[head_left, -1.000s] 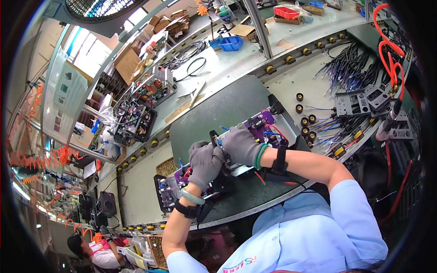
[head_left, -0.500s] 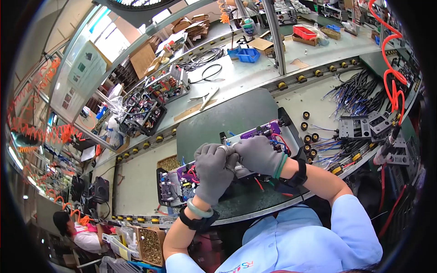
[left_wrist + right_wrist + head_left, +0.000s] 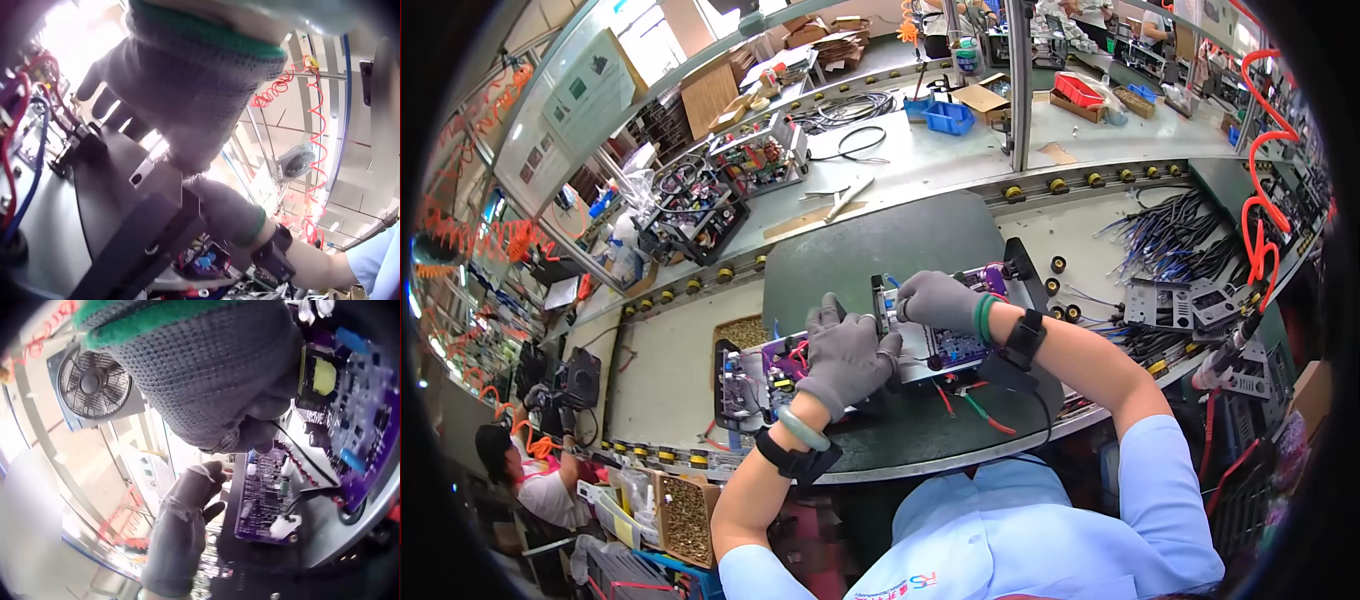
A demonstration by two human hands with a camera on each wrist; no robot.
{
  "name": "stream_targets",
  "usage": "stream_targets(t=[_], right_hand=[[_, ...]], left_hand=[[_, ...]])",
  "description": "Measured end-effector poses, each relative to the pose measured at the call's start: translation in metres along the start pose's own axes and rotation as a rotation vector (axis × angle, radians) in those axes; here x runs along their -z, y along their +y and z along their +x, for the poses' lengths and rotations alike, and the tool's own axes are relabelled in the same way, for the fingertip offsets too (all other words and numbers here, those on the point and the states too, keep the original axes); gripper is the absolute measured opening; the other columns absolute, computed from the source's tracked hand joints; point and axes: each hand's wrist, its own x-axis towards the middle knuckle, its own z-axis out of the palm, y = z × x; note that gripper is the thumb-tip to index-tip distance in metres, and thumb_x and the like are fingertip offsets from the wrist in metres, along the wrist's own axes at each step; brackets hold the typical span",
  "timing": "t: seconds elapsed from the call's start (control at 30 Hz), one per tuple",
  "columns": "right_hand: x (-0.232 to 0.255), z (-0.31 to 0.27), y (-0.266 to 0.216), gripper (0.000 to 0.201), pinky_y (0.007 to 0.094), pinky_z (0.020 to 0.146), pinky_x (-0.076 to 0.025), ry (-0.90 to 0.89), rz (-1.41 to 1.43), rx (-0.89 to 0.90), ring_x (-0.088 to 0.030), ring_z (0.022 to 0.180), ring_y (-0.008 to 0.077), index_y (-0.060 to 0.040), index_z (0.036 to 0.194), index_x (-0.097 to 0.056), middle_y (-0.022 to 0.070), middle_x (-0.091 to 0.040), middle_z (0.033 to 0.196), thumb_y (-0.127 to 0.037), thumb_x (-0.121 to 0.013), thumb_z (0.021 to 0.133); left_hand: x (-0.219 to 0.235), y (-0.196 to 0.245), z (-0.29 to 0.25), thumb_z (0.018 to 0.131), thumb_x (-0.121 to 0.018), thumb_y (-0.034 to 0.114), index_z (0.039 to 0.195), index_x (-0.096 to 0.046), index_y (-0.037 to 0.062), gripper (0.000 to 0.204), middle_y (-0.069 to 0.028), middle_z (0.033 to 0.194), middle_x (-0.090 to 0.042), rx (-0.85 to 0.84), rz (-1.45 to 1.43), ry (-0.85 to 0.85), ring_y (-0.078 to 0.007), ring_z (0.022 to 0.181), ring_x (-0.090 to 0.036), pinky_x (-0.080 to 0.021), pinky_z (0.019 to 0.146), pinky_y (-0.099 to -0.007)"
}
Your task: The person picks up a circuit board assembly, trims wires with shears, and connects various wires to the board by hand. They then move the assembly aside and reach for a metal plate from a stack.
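Note:
Two metal chassis with purple circuit boards lie end to end on a dark green mat (image 3: 830, 255). My left hand (image 3: 847, 358), in a grey glove, lies over the inner end of the left chassis (image 3: 745, 392), its fingers spread fairly straight. A black end panel (image 3: 134, 240) is just below that hand in the left wrist view. My gloved right hand (image 3: 940, 303) is over the right chassis (image 3: 920, 368), fingers curled close to its inner end. A thin black wire (image 3: 300, 450) runs from beside its fingertips; I cannot tell what they pinch.
Black knobs (image 3: 1057, 264) and bundled cables (image 3: 1165, 235) lie on the right. Grey metal plates (image 3: 1157, 303) are nearby. Behind the mat stand two assembled units (image 3: 760, 155), with pliers (image 3: 847, 198) beside them. A red coiled hose (image 3: 1262, 200) hangs at the right.
My hands were together over the gap between the chassis and have now moved apart. The left fingers have gone from curled to spread; the right hand stays curled. The head view has shifted.

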Motion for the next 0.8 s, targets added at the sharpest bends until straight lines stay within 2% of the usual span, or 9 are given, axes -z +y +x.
stream_targets(t=[0.07,0.27,0.37,0.4,0.5,0.57,0.63,0.77,0.8], right_hand=[[0.003,0.004,0.004,0.023,0.0383,0.078,-0.054,-0.089,0.084,0.005,-0.068,0.080,0.0306,-0.0057,0.096,-0.075,0.0175,-0.072,0.089,-0.016,-0.063,0.080],[0.004,0.028,0.024,0.010,0.0312,0.061,-0.048,-0.247,0.181,0.260,-0.058,0.065,0.0184,-0.0074,0.084,-0.076,0.0080,-0.065,0.072,-0.012,-0.068,0.081],[0.009,0.032,0.011,0.010,0.0305,0.060,-0.049,-0.400,0.063,0.016,-0.061,0.066,0.0153,-0.0077,0.085,-0.076,0.0051,-0.063,0.069,-0.014,-0.068,0.084],[0.005,0.029,0.007,0.011,0.0299,0.060,-0.050,-0.327,0.016,0.126,-0.062,0.065,0.0143,-0.0069,0.084,-0.075,0.0043,-0.064,0.068,-0.015,-0.067,0.086],[0.001,0.006,-0.010,0.015,0.0289,0.064,-0.053,-0.220,0.268,-0.189,-0.065,0.062,0.0151,-0.0053,0.083,-0.073,0.0051,-0.069,0.069,-0.017,-0.065,0.088],[0.011,-0.007,-0.018,0.021,0.0300,0.061,-0.053,-0.165,0.152,-0.140,-0.065,0.065,0.0143,-0.0002,0.085,-0.074,0.0074,-0.069,0.070,-0.019,-0.066,0.090],[0.024,-0.016,-0.015,0.024,0.0354,0.072,-0.056,-0.121,-0.136,0.013,-0.071,0.075,0.0230,-0.0012,0.094,-0.073,0.0122,-0.072,0.079,-0.022,-0.064,0.091],[0.078,-0.052,0.045,0.033,0.0408,0.079,-0.055,0.521,-0.423,0.268,-0.071,0.086,0.0324,-0.0042,0.113,-0.069,0.0168,-0.073,0.097,-0.028,-0.064,0.091],[0.090,-0.067,0.049,0.033,0.0408,0.079,-0.055,0.520,-0.431,0.268,-0.071,0.086,0.0324,-0.0042,0.113,-0.069,0.0168,-0.073,0.097,-0.028,-0.064,0.091]], left_hand=[[-0.007,0.001,-0.002,0.095,-0.046,0.043,0.104,-0.066,-0.0058,0.053,-0.0287,0.115,-0.065,-0.004,0.004,-0.087,-0.0565,0.137,-0.034,-0.013,0.118,-0.0620],[-0.007,0.009,-0.003,0.093,-0.051,0.039,0.102,-0.066,-0.0063,0.049,-0.0295,0.112,-0.066,0.013,0.046,-0.040,-0.0520,0.138,-0.036,-0.015,0.118,-0.0605],[-0.003,0.010,0.000,0.092,-0.053,0.036,0.101,-0.068,-0.0051,0.045,-0.0285,0.111,-0.067,-0.068,0.082,0.003,-0.0463,0.135,-0.044,-0.020,0.117,-0.0585],[-0.003,0.009,0.002,0.092,-0.053,0.036,0.101,-0.068,-0.0051,0.045,-0.0285,0.111,-0.067,-0.069,0.076,-0.006,-0.0463,0.135,-0.044,-0.020,0.117,-0.0585],[-0.006,0.008,0.003,0.092,-0.055,0.035,0.099,-0.068,-0.0038,0.042,-0.0276,0.110,-0.068,-0.072,0.018,-0.058,-0.0420,0.130,-0.051,-0.026,0.116,-0.0552],[-0.012,0.006,0.001,0.093,-0.054,0.036,0.098,-0.068,-0.0033,0.042,-0.0277,0.111,-0.068,-0.066,-0.017,0.002,-0.0423,0.124,-0.056,-0.031,0.113,-0.0528],[-0.009,0.006,-0.001,0.094,-0.054,0.036,0.100,-0.067,-0.0029,0.042,-0.0284,0.114,-0.067,-0.073,-0.046,-0.017,-0.0438,0.126,-0.052,-0.031,0.113,-0.0529],[-0.010,0.005,-0.004,0.096,-0.051,0.039,0.107,-0.064,-0.0019,0.044,-0.0306,0.121,-0.063,-0.005,-0.140,-0.008,-0.0492,0.131,-0.043,-0.032,0.111,-0.0540],[-0.010,0.006,-0.003,0.097,-0.049,0.039,0.108,-0.063,-0.0028,0.045,-0.0301,0.112,-0.065,-0.003,-0.192,-0.015,-0.0476,0.125,-0.049,-0.030,0.112,-0.0543]])
